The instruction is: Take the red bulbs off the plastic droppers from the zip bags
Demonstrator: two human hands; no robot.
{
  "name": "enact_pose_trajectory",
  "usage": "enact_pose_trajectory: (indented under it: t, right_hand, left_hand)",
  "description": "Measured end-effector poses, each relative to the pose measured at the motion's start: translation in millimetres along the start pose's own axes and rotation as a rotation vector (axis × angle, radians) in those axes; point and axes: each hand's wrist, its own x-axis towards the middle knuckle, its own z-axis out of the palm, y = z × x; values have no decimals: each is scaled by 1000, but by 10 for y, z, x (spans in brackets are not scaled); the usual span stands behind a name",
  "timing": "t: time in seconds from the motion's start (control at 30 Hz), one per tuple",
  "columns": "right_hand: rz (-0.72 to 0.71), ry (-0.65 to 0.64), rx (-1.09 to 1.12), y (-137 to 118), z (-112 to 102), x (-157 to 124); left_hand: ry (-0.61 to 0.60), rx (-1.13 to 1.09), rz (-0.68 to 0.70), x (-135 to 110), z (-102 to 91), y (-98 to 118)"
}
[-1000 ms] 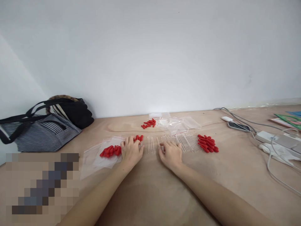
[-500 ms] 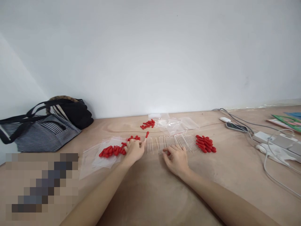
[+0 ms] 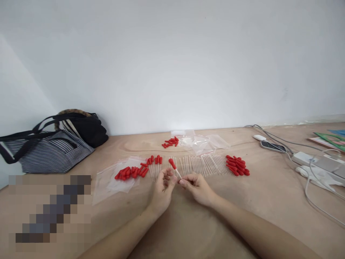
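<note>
A dropper with a red rubber bulb [image 3: 172, 163] and a thin clear tube slants between my hands, bulb up and to the left. My left hand [image 3: 162, 187] has its fingers curled round the tube, the thumb close against it; the exact contact is hard to make out. With thumb and fingertips, my right hand [image 3: 198, 187] pinches the tube's lower end. Beyond the hands, a row of clear tubes [image 3: 201, 164] lies side by side. Left of them are several droppers with red bulbs [image 3: 155, 160]. Loose red bulbs [image 3: 129, 173] are piled at the left, more bulbs [image 3: 237, 166] at the right.
Clear zip bags [image 3: 104, 185] lie under the left pile; further bags [image 3: 208, 143] and small red bulbs [image 3: 170, 142] are near the wall. A striped bag [image 3: 54, 153] stands at left. Cables, a phone-like device [image 3: 272, 146] and white adapters [image 3: 303, 158] occupy the right.
My left hand has moved right and nearer to me with the red-bulbed dropper, uncovering the droppers at left. My right hand has left the tube row and closed on the dropper's tube.
</note>
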Motion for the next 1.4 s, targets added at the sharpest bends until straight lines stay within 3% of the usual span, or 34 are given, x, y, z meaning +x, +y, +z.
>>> enact_pose_trajectory:
  t: [0.07, 0.17, 0.23, 0.53, 0.83, 0.93, 1.07, 1.13, 1.27, 1.4]
  right_hand:
    - [-91, 35, -289, 7, -113, -50]
    - [-238, 37, -554, 27, -216, -121]
    - [-302, 34, -639, 50, -210, -144]
    - [-546, 128, -822, 100, -40, -116]
    - [-607, 252, -908, 49, -25, -116]
    - [-548, 281, -886, 77, -65, -102]
    - [-235, 310, -765, 104, -103, -27]
    - [-44, 278, -731, 88, -75, 69]
    - [244, 261, -736, 32, 48, 365]
    - [368, 280, -781, 27, 151, 635]
  left_hand:
    - [18, 239, 212, 53, -172, -36]
    - [-131, 550, 532, 85, -365, -63]
    - [-220, 659, 672, 71, -397, -64]
    - [-236, 844, 825, -38, -363, -12]
    - [-185, 875, 748, -62, -379, 73]
    - [-88, 867, 675, 26, -469, 87]
    - [208, 845, 464, 274, -806, 84]
    - [294, 849, 403, 398, -1005, 65]
    - [337, 936, 202, 528, -1320, 0]
    - [318, 947, -21, 542, -1490, -22]
